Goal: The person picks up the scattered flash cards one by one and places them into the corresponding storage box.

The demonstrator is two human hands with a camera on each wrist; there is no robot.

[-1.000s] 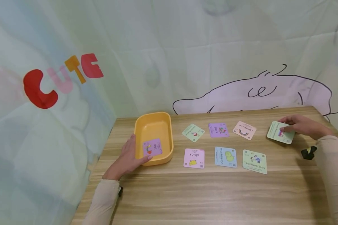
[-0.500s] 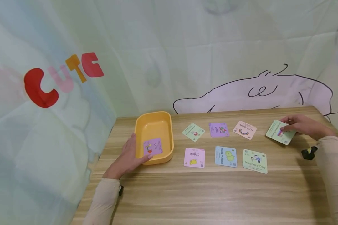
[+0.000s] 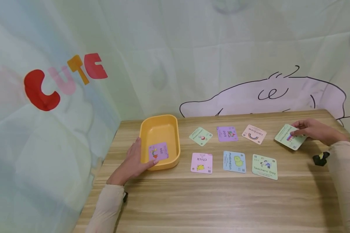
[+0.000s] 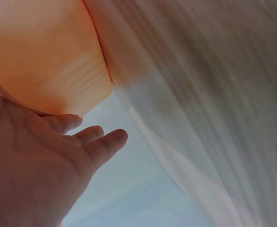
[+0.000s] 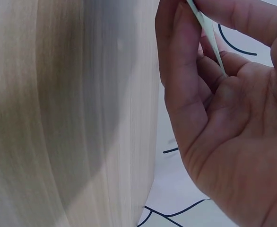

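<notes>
In the head view, my right hand (image 3: 316, 130) pinches a green card (image 3: 288, 137) between thumb and fingers at the table's right side. Its print seems to read Dragon Boat Festival. The right wrist view shows the thin edge of the card (image 5: 209, 38) between thumb and fingers, apart from the wooden surface. At the left, my left hand (image 3: 131, 163) rests against the near-left corner of a yellow tray (image 3: 177, 137), thumb at the front rim and straight fingers along the outer wall. A purple zoo card (image 3: 161, 151) lies inside the tray.
Two rows of cards lie between the hands. At the back are a green card (image 3: 200, 136), a purple park card (image 3: 227, 133) and a rainbow card (image 3: 254, 134). In front lie chick (image 3: 202, 162), muskmelon (image 3: 234, 161) and Teachers' Day (image 3: 264, 166) cards. A printed curtain (image 3: 151, 48) hangs behind.
My right hand has shifted very slightly right, and the green card in it has turned and tilted a little. The left hand, the tray and the laid-out cards hold their places.
</notes>
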